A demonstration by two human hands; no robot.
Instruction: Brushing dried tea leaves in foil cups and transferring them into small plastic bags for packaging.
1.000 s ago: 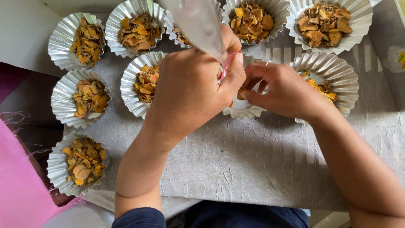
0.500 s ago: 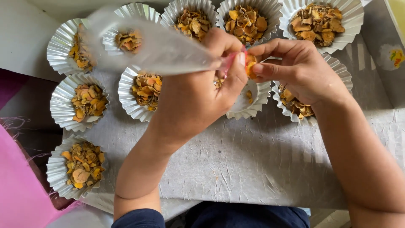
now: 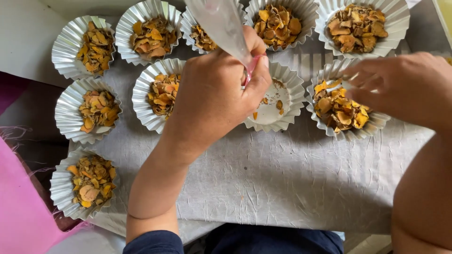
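Grey cloth; left hand grips bag above nearly-empty cup.

Our left hand pinches a clear plastic bag over a nearly empty foil cup; our right hand reaches into a neighbouring cup of dried orange chips.

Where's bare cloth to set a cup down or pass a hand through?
The widest free patch is the grey crinkled cloth below the two rows of fluted foil cups, between the left forearm and right arm. The upper part is crowded: cups of orange dried slices sit rim to rim, the left hand with its clear plastic bag covers the nearly empty foil cup.
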